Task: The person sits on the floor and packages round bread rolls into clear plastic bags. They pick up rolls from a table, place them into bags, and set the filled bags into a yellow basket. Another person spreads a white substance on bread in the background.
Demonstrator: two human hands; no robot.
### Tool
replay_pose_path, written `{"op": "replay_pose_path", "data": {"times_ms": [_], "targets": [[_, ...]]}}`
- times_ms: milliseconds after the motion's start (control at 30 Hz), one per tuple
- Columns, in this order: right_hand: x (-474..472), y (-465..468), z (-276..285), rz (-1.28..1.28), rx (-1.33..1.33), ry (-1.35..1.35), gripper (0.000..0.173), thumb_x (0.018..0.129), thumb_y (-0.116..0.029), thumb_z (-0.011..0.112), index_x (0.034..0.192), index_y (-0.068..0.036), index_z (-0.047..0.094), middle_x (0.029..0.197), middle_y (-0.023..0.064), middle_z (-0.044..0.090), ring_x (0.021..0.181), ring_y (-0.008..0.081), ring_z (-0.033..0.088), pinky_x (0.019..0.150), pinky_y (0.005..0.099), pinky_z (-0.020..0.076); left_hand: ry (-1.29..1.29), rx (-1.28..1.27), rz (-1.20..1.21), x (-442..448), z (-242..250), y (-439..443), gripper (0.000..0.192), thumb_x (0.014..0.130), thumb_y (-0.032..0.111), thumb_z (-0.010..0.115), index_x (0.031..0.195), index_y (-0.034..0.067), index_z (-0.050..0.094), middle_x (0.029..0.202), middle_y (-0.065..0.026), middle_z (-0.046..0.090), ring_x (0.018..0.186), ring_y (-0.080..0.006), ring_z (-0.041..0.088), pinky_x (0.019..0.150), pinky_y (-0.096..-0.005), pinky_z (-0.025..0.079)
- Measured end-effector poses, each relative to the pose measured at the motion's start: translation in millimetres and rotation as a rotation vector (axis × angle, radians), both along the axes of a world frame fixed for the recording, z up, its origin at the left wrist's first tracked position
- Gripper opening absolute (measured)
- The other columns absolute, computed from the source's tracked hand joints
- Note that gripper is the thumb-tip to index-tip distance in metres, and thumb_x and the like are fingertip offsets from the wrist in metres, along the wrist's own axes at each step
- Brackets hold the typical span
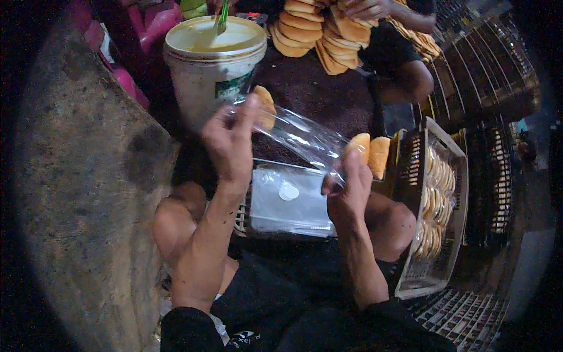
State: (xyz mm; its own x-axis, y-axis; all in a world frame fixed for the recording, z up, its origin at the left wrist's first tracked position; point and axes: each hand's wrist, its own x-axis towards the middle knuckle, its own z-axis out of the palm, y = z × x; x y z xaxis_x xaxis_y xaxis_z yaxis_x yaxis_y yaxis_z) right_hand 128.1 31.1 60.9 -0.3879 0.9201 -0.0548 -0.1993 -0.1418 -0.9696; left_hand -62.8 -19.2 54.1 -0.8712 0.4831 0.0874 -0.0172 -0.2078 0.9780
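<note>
A clear plastic bag [303, 132] is stretched between my two hands above a dark brown surface [303, 92]. My left hand [231, 141] grips its upper left end, with a piece of bread [266, 110] at the fingertips. My right hand [356, 185] pinches the lower right end beside another piece of bread [361, 143]. Whether either piece is inside the bag, I cannot tell. A further bread piece [379, 157] stands just right of my right fingers. Below the bag, between my knees, lies a stack of flat clear bags [286, 215] with white round pieces [289, 192] on it.
A white bucket [189, 79] with yellowish residue and a green-handled tool [223, 17] stands ahead left. Piled bread [303, 26] lies ahead, under another person's hand [365, 8]. At right, a crate [459, 176] holds bagged bread [435, 198]. A worn brown board [96, 198] rises left.
</note>
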Motion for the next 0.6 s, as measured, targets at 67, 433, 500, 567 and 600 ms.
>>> {"op": "replay_pose_path", "data": {"times_ms": [67,433,500,567,600], "targets": [[-39,30,-32,0.011,0.284,-0.198,0.019,0.097,-0.019,0.058,0.101,0.000,0.061,0.085,0.0061,0.064,0.073,0.0125,0.059,0.068,0.0305,0.0518,0.253,-0.079,0.279,-25,13,-9,0.024,0.088,0.026,0.073,0.091,0.002,0.069,0.080,-0.0041,0.069,0.067,-0.0114,0.063,0.064,-0.0259,0.050],[-121,76,-126,-0.080,0.721,-1.084,0.066,0.080,-0.041,0.074,0.133,-0.007,0.050,0.122,0.0188,0.061,0.125,0.0414,0.046,0.107,0.0552,0.0303,-0.245,0.381,0.211,-67,-2,-12,0.058,0.098,0.050,0.050,0.130,0.002,0.054,0.117,-0.0117,0.064,0.099,-0.0229,0.064,0.085,-0.0378,0.050],[-65,105,-87,0.018,0.374,-0.797,0.063,0.081,-0.037,0.074,0.131,-0.007,0.051,0.120,0.0166,0.062,0.116,0.0347,0.055,0.095,0.0443,0.0451,-0.236,0.287,0.109,-53,9,-7,0.056,0.098,0.051,0.048,0.131,0.006,0.052,0.117,-0.0094,0.064,0.105,-0.0228,0.061,0.092,-0.0370,0.048],[1,104,-58,-0.091,0.311,-0.601,0.058,0.084,-0.029,0.069,0.133,-0.004,0.049,0.121,0.0168,0.061,0.109,0.0301,0.060,0.084,0.0386,0.0516,-0.201,0.170,0.082,-42,12,-5,0.057,0.099,0.053,0.045,0.132,0.007,0.051,0.120,-0.0097,0.062,0.109,-0.0231,0.060,0.095,-0.0366,0.048],[38,100,-32,-0.059,0.197,-0.506,0.061,0.083,-0.029,0.066,0.135,-0.002,0.046,0.124,0.0178,0.058,0.111,0.0305,0.059,0.087,0.0393,0.0511,-0.172,0.102,0.105,-40,7,-4,0.059,0.099,0.053,0.044,0.132,0.006,0.050,0.124,-0.0112,0.061,0.109,-0.0235,0.060,0.094,-0.0366,0.049]]}}
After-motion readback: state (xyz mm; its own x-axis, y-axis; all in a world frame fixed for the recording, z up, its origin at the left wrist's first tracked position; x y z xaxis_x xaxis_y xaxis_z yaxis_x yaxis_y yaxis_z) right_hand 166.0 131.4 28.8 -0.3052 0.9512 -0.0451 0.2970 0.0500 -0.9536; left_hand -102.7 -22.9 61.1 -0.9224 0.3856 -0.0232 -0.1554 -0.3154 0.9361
